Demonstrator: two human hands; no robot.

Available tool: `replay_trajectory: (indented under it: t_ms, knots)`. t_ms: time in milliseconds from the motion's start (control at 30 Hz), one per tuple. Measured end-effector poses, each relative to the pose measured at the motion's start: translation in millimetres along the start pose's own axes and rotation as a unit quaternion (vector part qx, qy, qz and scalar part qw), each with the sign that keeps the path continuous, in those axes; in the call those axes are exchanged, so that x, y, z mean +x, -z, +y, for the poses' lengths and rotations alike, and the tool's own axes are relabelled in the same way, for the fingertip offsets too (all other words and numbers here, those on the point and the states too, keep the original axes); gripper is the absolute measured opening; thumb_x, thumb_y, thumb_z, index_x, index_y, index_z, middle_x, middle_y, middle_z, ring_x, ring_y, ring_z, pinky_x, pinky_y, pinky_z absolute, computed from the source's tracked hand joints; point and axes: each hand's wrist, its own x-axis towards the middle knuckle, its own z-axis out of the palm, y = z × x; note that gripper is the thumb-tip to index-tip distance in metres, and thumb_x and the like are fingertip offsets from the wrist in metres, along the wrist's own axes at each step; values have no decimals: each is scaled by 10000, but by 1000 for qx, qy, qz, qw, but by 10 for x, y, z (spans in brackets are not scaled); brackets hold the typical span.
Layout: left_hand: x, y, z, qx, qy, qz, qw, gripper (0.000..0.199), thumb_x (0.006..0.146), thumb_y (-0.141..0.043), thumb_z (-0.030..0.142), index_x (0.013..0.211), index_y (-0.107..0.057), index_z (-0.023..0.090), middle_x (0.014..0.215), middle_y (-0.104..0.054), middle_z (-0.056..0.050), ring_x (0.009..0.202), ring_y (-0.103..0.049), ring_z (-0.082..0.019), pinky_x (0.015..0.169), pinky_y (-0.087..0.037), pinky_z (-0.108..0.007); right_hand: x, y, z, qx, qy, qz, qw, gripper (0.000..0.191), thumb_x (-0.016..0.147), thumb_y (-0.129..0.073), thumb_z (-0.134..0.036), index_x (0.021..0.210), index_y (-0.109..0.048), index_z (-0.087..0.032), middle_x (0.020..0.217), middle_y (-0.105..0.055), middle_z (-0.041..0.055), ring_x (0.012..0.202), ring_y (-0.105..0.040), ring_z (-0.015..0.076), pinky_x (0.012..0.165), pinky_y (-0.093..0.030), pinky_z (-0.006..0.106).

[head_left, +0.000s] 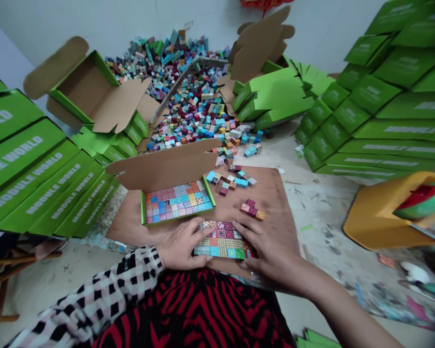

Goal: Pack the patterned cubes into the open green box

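Observation:
A flat rectangle of small patterned blocks (223,241) lies on the brown board close to my body. My left hand (181,241) presses its left end, thumb low and fingers along the upper edge. Around the right end is my right hand (270,246), its fingers reaching over the top corner. Just beyond stands an open green cardboard box (178,220), its brown lid (166,164) raised, with a layer of patterned blocks (177,200) inside. Loose maroon and orange blocks (252,210) sit above my right hand, and more loose blocks (232,180) lie right of the box.
A large heap of mixed blocks (188,108) spreads against the wall. Green boxes (39,169) are stacked at left, and more boxes (377,111) at right. Open boxes (90,92) flank the heap. A yellow container (369,208) stands at right on the floor.

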Motion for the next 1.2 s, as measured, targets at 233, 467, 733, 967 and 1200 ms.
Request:
replay_trajectory:
  t_ms: [233, 467, 733, 967, 1200]
  knots:
    - [-25, -10, -1, 9, -20, 23, 1000, 611, 854, -504, 423, 1392, -325, 197, 1378, -336, -177, 1216, -446, -314, 1007, -422, -492, 23, 64, -83, 6, -45, -30, 998, 839, 689, -662, -199, 1463, -339, -154, 1519, -284, 138, 1377, -313, 315, 1118, -324, 441]
    - [-27, -16, -5, 13, -20, 22, 999, 607, 858, -509, 437, 1383, -322, 196, 1382, -331, -188, 1224, -446, -328, 1000, -432, -502, 27, 181, -196, 22, -78, -76, 994, 850, 690, -611, -205, 1479, -299, -153, 1541, -239, 127, 1396, -278, 298, 1150, -245, 437]
    - [-4, -17, -37, 7, -5, -12, 1000, 743, 782, -583, 550, 1386, -330, 201, 1396, -327, -196, 1217, -453, -363, 972, -451, -529, 60, 179, -177, 43, -93, -81, 991, 867, 626, -574, -162, 1459, -335, -127, 1532, -249, 140, 1398, -274, 297, 1144, -261, 427]
    - [0, -90, -97, 9, -7, -19, 1000, 740, 824, -533, 590, 1413, -296, 211, 1396, -353, -216, 1194, -486, -365, 945, -468, -519, 33, -99, 87, 56, -67, -32, 996, 874, 596, -560, -153, 1448, -367, -197, 1496, -340, 115, 1370, -334, 300, 1105, -334, 439]
    - [5, -119, -98, 27, -5, -17, 999, 767, 806, -545, 624, 1408, -297, 220, 1382, -398, -211, 1150, -531, -354, 915, -489, -494, 11, -280, 248, 40, -39, -2, 998, 862, 589, -539, -140, 1436, -392, -198, 1492, -355, 109, 1368, -339, 307, 1083, -371, 445]
